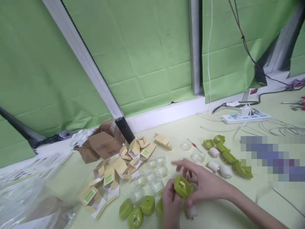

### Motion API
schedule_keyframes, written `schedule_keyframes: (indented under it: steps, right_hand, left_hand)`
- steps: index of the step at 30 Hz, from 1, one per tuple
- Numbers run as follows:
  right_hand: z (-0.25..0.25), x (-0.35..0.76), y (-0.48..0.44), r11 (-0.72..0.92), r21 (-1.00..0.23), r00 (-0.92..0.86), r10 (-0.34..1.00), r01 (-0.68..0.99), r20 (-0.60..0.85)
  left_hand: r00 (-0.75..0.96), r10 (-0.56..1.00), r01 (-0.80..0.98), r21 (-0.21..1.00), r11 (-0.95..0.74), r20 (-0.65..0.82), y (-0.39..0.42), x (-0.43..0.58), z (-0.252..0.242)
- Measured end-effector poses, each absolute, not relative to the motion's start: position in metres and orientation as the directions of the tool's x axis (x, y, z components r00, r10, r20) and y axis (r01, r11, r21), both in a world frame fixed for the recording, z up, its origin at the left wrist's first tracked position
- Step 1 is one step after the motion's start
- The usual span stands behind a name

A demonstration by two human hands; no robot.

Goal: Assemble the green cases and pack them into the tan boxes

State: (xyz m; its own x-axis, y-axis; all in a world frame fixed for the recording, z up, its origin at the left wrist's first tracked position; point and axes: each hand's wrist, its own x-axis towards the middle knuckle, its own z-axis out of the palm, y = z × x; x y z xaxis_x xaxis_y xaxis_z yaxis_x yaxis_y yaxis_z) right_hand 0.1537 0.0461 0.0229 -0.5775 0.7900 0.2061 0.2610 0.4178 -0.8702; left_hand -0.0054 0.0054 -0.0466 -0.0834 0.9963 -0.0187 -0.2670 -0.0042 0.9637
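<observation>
Near the bottom centre, my left hand (171,202) grips a small green plastic shell (182,187), its hollow side turned up with a pale piece inside. My right hand (206,181) is around the shell's right side, its thumb below and index finger stretched out past it. A white rounded cylinder (191,211) sits just under the right thumb; I cannot tell whether they touch. Beside my left hand are several green domed covers (148,205). Clear plastic cups (157,186) stand behind them. To the right lie more white cylinders (225,171) and a row of green shells (229,157).
Opened small cardboard boxes (114,175) are heaped at the left, beside a larger brown carton (105,143) and a black cylinder (125,129). A power strip (246,117) with loose cables lies at the back right. A red-handled screwdriver (194,145) rests near the cups. Plastic bags (20,197) fill the lower left.
</observation>
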Motion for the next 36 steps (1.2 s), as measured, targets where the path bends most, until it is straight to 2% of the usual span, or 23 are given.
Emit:
schedule_keyframes:
  steps: [2, 7, 11, 13, 15, 16, 17, 19, 21, 24, 27, 29, 31, 34, 36]
  right_hand:
    - [0.028, 0.152, 0.044, 0.509, -0.81, -0.666, 0.715, 0.291, 0.21]
    - [0.038, 0.153, 0.037, 0.645, -0.687, -0.657, 0.683, 0.335, 0.32]
    - [0.034, 0.16, 0.033, 0.615, -0.706, -0.644, 0.706, 0.351, 0.295]
    - [0.03, 0.17, 0.045, 0.58, -0.722, -0.627, 0.734, 0.377, 0.261]
    - [0.028, 0.185, 0.07, 0.529, -0.692, -0.525, 0.814, 0.491, 0.249]
    - [0.028, 0.193, 0.088, 0.474, -0.646, -0.401, 0.875, 0.599, 0.27]
    - [0.028, 0.202, 0.107, 0.381, -0.564, -0.27, 0.923, 0.732, 0.274]
    - [0.025, 0.219, 0.147, 0.265, -0.506, -0.144, 0.953, 0.821, 0.265]
    - [0.02, 0.231, 0.179, 0.163, -0.437, -0.069, 0.972, 0.884, 0.224]
    - [0.01, 0.24, 0.201, 0.098, -0.337, -0.059, 0.991, 0.936, 0.123]
    - [0.007, 0.238, 0.197, 0.159, -0.278, -0.142, 0.987, 0.947, 0.08]
    - [0.01, 0.23, 0.186, 0.257, -0.261, -0.237, 0.966, 0.93, 0.107]
    - [0.016, 0.217, 0.17, 0.411, -0.262, -0.387, 0.912, 0.873, 0.14]
    - [0.021, 0.191, 0.146, 0.646, -0.275, -0.639, 0.759, 0.712, 0.13]
    - [0.02, 0.172, 0.138, 0.735, -0.27, -0.742, 0.664, 0.623, 0.096]
  left_hand:
    - [-0.098, 0.994, -0.241, 0.968, -0.074, 0.052, 0.005, -0.005, -0.047]
    - [-0.109, 0.98, -0.173, 0.968, -0.184, 0.167, 0.008, -0.005, -0.048]
    - [-0.061, 0.945, -0.015, 0.946, -0.324, 0.323, 0.014, -0.004, -0.053]
    - [-0.029, 0.941, 0.087, 0.939, -0.333, 0.337, 0.011, -0.002, -0.052]
    - [-0.081, 0.934, 0.186, 0.926, -0.33, 0.349, 0.002, -0.002, -0.045]
    - [-0.118, 0.918, 0.231, 0.91, -0.344, 0.377, -0.004, -0.004, -0.04]
    - [-0.142, 0.896, 0.281, 0.885, -0.371, 0.421, -0.012, -0.008, -0.036]
    - [-0.151, 0.835, 0.428, 0.797, -0.427, 0.529, -0.028, -0.021, -0.031]
    - [-0.092, 0.792, 0.622, 0.656, -0.427, 0.603, -0.042, -0.037, -0.034]
    - [-0.029, 0.783, 0.856, 0.42, -0.302, 0.622, -0.055, -0.058, -0.054]
    - [-0.045, 0.783, 0.939, 0.295, -0.179, 0.62, -0.058, -0.064, -0.081]
    - [-0.06, 0.787, 0.941, 0.297, -0.16, 0.613, -0.058, -0.063, -0.091]
    - [-0.078, 0.787, 0.916, 0.355, -0.186, 0.612, -0.058, -0.06, -0.092]
    - [-0.16, 0.769, 0.798, 0.54, -0.268, 0.619, -0.056, -0.053, -0.076]
    - [-0.234, 0.77, 0.633, 0.694, -0.343, 0.594, -0.051, -0.048, -0.059]
